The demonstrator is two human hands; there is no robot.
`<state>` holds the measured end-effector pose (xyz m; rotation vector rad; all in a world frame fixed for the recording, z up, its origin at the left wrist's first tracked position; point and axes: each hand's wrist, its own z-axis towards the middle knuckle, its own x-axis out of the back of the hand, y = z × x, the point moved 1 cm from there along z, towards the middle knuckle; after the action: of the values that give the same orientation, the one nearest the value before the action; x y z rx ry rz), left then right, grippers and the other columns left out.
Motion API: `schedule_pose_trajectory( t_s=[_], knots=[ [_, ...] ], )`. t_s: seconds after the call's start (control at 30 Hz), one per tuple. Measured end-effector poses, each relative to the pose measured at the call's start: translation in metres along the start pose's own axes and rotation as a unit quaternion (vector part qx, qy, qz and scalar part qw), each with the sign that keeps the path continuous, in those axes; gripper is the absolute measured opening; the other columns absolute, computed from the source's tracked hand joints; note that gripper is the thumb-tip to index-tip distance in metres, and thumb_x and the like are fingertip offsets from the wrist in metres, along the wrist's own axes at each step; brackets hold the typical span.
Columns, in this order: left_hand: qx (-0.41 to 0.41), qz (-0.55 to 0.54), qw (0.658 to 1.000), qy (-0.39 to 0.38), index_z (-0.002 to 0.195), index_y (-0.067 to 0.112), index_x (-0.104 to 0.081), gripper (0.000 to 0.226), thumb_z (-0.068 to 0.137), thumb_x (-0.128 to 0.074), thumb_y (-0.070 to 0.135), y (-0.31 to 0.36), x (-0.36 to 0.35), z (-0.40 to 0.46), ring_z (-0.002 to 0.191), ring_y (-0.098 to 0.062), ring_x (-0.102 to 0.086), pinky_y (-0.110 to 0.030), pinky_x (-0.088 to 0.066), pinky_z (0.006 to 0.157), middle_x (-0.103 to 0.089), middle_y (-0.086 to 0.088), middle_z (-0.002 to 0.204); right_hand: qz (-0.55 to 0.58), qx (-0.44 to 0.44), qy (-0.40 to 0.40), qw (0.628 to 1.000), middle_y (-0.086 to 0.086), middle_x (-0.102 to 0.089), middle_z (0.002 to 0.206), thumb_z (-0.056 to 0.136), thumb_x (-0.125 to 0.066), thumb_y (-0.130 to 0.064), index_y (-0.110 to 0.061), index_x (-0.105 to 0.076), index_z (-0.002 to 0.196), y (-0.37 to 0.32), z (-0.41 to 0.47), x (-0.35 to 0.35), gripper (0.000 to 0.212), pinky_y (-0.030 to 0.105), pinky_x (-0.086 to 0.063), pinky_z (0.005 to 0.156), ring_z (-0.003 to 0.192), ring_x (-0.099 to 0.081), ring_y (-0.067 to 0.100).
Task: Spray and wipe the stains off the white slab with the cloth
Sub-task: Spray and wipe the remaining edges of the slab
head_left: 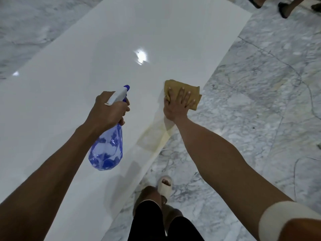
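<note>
Feet: at 6 o'clock, nearest the camera, the person's legs in black trousers [166,223] stand on the marble floor [251,105]; one foot wears a pale sandal [165,186] just beside the slab's edge.
Right arm: reaches in from 4 o'clock, a pale sleeve band [281,216] at the upper arm.
Spray bottle: the translucent blue spray bottle [106,150] hangs above the slab at about 7 o'clock of centre, white trigger head and blue nozzle aimed toward 1 o'clock.
Left hand: the left hand [108,111] is wrapped round the bottle's neck, fingers curled under the trigger.
Stains: faint yellowish stains [154,138] lie along the slab's right edge, between the sandal and the cloth.
Right hand: the right hand [177,105] lies flat, fingers spread and straight, pressing on the cloth.
Cloth: the tan cloth [184,92], folded, sits on the slab's right edge at about 3 o'clock of centre, partly overhanging the floor.
White slab: the glossy white slab [112,54] stretches from 7 o'clock away to 1 o'clock, with a bright light reflection [141,55] beyond the hands.
Bystanders: dark shoes [283,9] stand at the far 1 o'clock corner.
</note>
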<state>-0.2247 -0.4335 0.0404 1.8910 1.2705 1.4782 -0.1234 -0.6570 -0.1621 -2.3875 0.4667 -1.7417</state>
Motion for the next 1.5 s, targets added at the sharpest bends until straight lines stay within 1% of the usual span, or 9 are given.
schedule_pose_trajectory(
  t_s=[0.13,0.27,0.43,0.57,0.8,1.07,1.27,1.37,1.5],
  knots=[
    [0.0,-0.003,1.0,-0.002,0.088,0.005,-0.067,0.019,0.079,-0.051,0.01,-0.028,0.016,-0.03,0.045,-0.018,-0.059,-0.034,-0.058,0.057,-0.073,-0.021,0.09,-0.035,-0.044,-0.018,0.998,0.017,-0.047,0.15,0.094,-0.032,-0.058,-0.029,-0.054,0.142,-0.019,-0.042,-0.025,0.06,0.072,-0.035,0.105,0.137,-0.045,0.045],
    [-0.003,-0.01,1.0,-0.006,0.084,0.006,-0.067,0.017,0.08,-0.051,0.007,-0.053,0.026,-0.056,0.042,-0.015,-0.059,-0.032,-0.058,0.053,-0.073,-0.019,0.089,-0.04,-0.003,0.043,0.998,0.017,-0.001,0.167,0.103,-0.026,-0.053,-0.04,-0.007,0.157,-0.033,-0.075,-0.037,0.059,0.07,0.008,0.114,0.151,0.004,0.045],
    [-0.011,-0.022,1.0,-0.014,0.087,0.004,-0.067,0.019,0.078,-0.052,0.011,-0.099,0.057,-0.096,0.046,-0.018,-0.061,-0.03,-0.056,0.052,-0.073,-0.022,0.09,-0.042,-0.045,0.048,0.997,0.02,-0.018,0.164,0.093,-0.016,-0.061,-0.042,-0.025,0.154,-0.056,-0.126,-0.063,0.065,0.077,-0.006,0.111,0.149,-0.012,0.049],
    [-0.029,-0.021,0.999,-0.03,0.088,0.003,-0.067,0.023,0.075,-0.052,0.015,-0.14,0.092,-0.132,0.042,-0.013,-0.059,-0.027,-0.057,0.049,-0.072,-0.026,0.09,-0.034,-0.023,0.046,0.998,0.015,0.0,0.167,0.095,-0.012,-0.063,-0.035,-0.014,0.158,-0.078,-0.176,-0.079,0.069,0.068,0.011,0.113,0.152,0.005,0.043],
    [-0.06,-0.002,0.995,-0.082,0.089,-0.002,-0.066,0.032,0.071,-0.051,0.02,-0.211,0.147,-0.192,0.041,-0.015,-0.058,-0.038,-0.059,0.054,-0.07,-0.03,0.088,-0.046,-0.067,0.064,0.995,0.012,0.004,0.168,0.102,-0.026,-0.059,-0.045,-0.006,0.156,-0.117,-0.257,-0.13,0.059,0.069,0.009,0.115,0.152,0.009,0.041],
    [-0.077,0.002,0.991,-0.112,0.086,-0.001,-0.066,0.023,0.074,-0.052,0.014,-0.24,0.179,-0.244,0.042,-0.018,-0.058,-0.037,-0.057,0.056,-0.071,-0.03,0.09,-0.017,-0.063,0.079,0.995,0.012,-0.004,0.167,0.092,-0.009,-0.064,-0.045,-0.016,0.155,-0.157,-0.357,-0.175,0.067,0.068,0.009,0.114,0.152,0.004,0.043],
    [-0.08,0.004,0.988,-0.129,0.086,-0.004,-0.064,0.03,0.07,-0.05,0.017,-0.251,0.194,-0.276,0.041,-0.016,-0.057,-0.048,-0.06,0.058,-0.07,-0.031,0.09,-0.071,-0.072,0.126,0.987,0.008,-0.064,0.134,0.096,-0.032,-0.062,-0.041,-0.065,0.126,-0.174,-0.402,-0.195,0.049,0.067,-0.047,0.095,0.12,-0.063,0.039],
    [-0.078,0.008,0.989,-0.128,0.084,-0.005,-0.064,0.028,0.07,-0.05,0.015,-0.26,0.197,-0.289,0.04,-0.015,-0.057,-0.044,-0.059,0.057,-0.07,-0.031,0.09,-0.029,-0.05,0.152,0.987,0.015,-0.055,0.144,0.102,-0.003,-0.058,-0.04,-0.059,0.135,-0.183,-0.418,-0.219,0.068,0.074,-0.029,0.104,0.131,-0.05,0.047],
    [-0.072,0.014,0.99,-0.121,0.088,-0.006,-0.064,0.031,0.07,-0.05,0.016,-0.27,0.198,-0.308,0.042,-0.018,-0.058,-0.046,-0.06,0.059,-0.071,-0.03,0.091,-0.017,-0.01,0.098,0.995,0.015,-0.023,0.164,0.097,-0.004,-0.06,-0.04,-0.033,0.152,-0.19,-0.458,-0.233,0.066,0.072,-0.002,0.113,0.15,-0.015,0.046]
  ],
)
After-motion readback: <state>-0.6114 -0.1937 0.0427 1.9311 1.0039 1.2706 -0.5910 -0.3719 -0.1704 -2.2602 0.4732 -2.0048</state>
